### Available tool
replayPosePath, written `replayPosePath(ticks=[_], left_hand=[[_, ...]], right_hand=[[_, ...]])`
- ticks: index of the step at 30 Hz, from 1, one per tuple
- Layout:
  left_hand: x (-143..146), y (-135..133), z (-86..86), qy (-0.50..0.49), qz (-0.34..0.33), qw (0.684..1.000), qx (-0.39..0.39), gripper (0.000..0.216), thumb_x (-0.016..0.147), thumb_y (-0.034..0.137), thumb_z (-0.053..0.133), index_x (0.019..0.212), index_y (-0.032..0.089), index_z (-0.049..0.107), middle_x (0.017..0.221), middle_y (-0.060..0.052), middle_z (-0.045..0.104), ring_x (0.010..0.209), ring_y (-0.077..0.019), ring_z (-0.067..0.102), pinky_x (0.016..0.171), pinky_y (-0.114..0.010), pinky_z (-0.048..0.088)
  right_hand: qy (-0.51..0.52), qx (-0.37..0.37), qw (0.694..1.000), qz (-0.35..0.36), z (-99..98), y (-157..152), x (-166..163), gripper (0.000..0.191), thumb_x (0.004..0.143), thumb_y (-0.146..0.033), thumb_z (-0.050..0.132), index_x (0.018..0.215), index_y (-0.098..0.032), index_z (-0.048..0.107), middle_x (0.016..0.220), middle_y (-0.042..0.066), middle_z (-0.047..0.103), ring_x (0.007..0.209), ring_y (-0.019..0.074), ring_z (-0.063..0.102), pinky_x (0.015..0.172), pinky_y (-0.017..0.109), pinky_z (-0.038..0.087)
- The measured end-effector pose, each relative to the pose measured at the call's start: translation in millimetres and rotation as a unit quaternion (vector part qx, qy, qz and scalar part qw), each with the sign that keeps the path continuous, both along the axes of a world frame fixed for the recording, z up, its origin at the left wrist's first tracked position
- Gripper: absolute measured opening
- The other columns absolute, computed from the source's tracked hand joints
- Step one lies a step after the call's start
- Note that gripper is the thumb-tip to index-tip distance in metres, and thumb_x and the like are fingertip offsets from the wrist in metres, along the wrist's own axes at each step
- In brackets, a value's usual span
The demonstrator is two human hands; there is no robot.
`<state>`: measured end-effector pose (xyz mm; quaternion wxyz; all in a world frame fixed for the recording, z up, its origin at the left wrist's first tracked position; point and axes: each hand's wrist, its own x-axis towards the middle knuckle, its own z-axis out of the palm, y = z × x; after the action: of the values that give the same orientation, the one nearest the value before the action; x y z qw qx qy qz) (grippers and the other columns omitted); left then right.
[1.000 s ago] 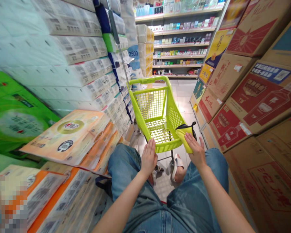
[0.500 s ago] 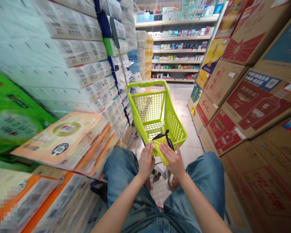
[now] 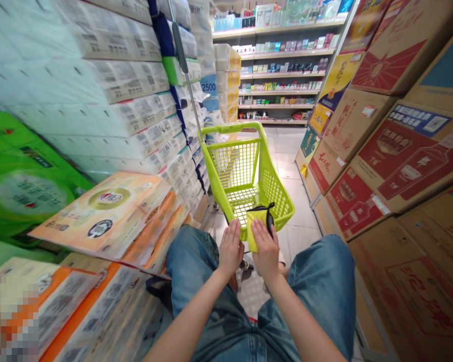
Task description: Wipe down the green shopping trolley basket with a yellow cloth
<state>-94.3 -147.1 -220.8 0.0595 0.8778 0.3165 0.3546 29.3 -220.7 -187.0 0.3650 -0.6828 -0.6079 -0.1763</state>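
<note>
A lime-green shopping cart (image 3: 249,171) stands in the aisle in front of my knees, its basket empty. My left hand (image 3: 231,247) rests on the cart's near rim with the fingers together and extended. My right hand (image 3: 266,246) holds a small yellow-green pouch with a black strap (image 3: 257,221) against the near rim, right beside my left hand. I am in blue jeans.
Stacked tissue packs (image 3: 121,90) and orange cartons (image 3: 105,211) wall the left side. Brown and red cardboard boxes (image 3: 392,151) line the right. Shelves of small goods (image 3: 279,65) close the far end. A tiled floor strip (image 3: 290,166) runs past the cart.
My right hand has carried the pouch from the cart's right corner leftward to the middle of the near rim, next to my left hand. The left hand has stayed on the rim.
</note>
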Motion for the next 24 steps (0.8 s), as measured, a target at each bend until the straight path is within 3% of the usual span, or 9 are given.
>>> replayPosePath(ticks=[3,7,10,13,15,18,21,24], left_hand=[[-2.3,1.2,-0.1,0.001,-0.007,1.0,0.003,0.083,0.084,0.004,0.043,0.159,0.017,0.007,0.16,-0.015,0.031,0.15,-0.0258,0.023,0.119,-0.052,0.033],[-3.4,3.8,2.1,0.012,-0.009,1.0,0.018,0.085,0.084,0.002,0.042,0.159,0.019,0.007,0.159,-0.013,0.034,0.15,-0.0245,0.024,0.119,-0.05,0.034],[-2.6,4.0,4.5,0.013,-0.005,1.0,0.022,0.087,0.082,0.001,0.043,0.159,0.019,0.006,0.158,-0.013,0.035,0.15,-0.024,0.025,0.119,-0.049,0.033],[-1.1,2.6,5.7,0.006,-0.001,1.0,0.018,0.088,0.081,0.0,0.044,0.159,0.019,0.007,0.159,-0.012,0.035,0.15,-0.0237,0.024,0.12,-0.048,0.033],[-0.1,1.5,5.3,0.0,0.002,1.0,0.012,0.088,0.081,0.0,0.043,0.159,0.019,0.007,0.159,-0.012,0.035,0.15,-0.0238,0.024,0.12,-0.049,0.033],[0.5,0.7,3.3,-0.005,0.002,1.0,0.002,0.087,0.082,-0.001,0.043,0.159,0.018,0.007,0.158,-0.013,0.035,0.151,-0.0239,0.023,0.12,-0.049,0.032],[-0.2,1.1,0.2,-0.011,-0.004,1.0,-0.002,0.084,0.084,0.001,0.042,0.159,0.018,0.007,0.159,-0.014,0.034,0.15,-0.0247,0.024,0.119,-0.051,0.033],[-0.9,2.1,-1.8,-0.014,-0.01,1.0,-0.002,0.082,0.086,0.004,0.042,0.159,0.018,0.007,0.159,-0.015,0.032,0.15,-0.0258,0.025,0.118,-0.052,0.034]], right_hand=[[-0.013,-0.023,0.998,0.061,6.4,1.1,-15.1,0.069,0.082,-0.005,0.039,0.15,-0.018,0.039,0.147,0.009,0.053,0.141,0.0186,0.044,0.122,0.043,0.02],[-0.068,-0.052,0.99,0.114,11.7,-14.2,44.7,0.07,0.081,-0.004,0.042,0.149,-0.022,0.041,0.145,0.007,0.055,0.138,0.0186,0.048,0.124,0.045,0.011],[-0.058,-0.037,0.997,0.044,10.0,-27.9,106.9,0.067,0.082,-0.005,0.044,0.146,-0.022,0.044,0.145,0.008,0.056,0.136,0.0205,0.051,0.124,0.047,0.01],[-0.035,-0.03,0.999,-0.025,6.4,-33.1,132.6,0.067,0.081,-0.004,0.043,0.144,-0.025,0.047,0.143,0.007,0.058,0.133,0.0213,0.053,0.123,0.051,0.005],[-0.015,-0.029,0.997,-0.063,4.9,-29.7,117.6,0.069,0.079,-0.002,0.042,0.145,-0.025,0.046,0.144,0.007,0.057,0.134,0.0223,0.053,0.122,0.053,0.005],[0.019,-0.028,0.996,-0.084,5.4,-17.5,58.1,0.073,0.078,-0.002,0.042,0.148,-0.021,0.042,0.147,0.011,0.053,0.137,0.0238,0.049,0.122,0.053,0.009],[0.011,-0.039,0.999,0.006,9.0,-6.0,-3.0,0.074,0.079,-0.002,0.041,0.151,-0.019,0.037,0.146,0.01,0.054,0.139,0.0215,0.046,0.123,0.048,0.014],[-0.007,-0.057,0.996,0.072,14.1,-4.1,-16.2,0.074,0.08,-0.003,0.04,0.152,-0.02,0.035,0.148,0.008,0.052,0.141,0.0195,0.044,0.124,0.045,0.013]])
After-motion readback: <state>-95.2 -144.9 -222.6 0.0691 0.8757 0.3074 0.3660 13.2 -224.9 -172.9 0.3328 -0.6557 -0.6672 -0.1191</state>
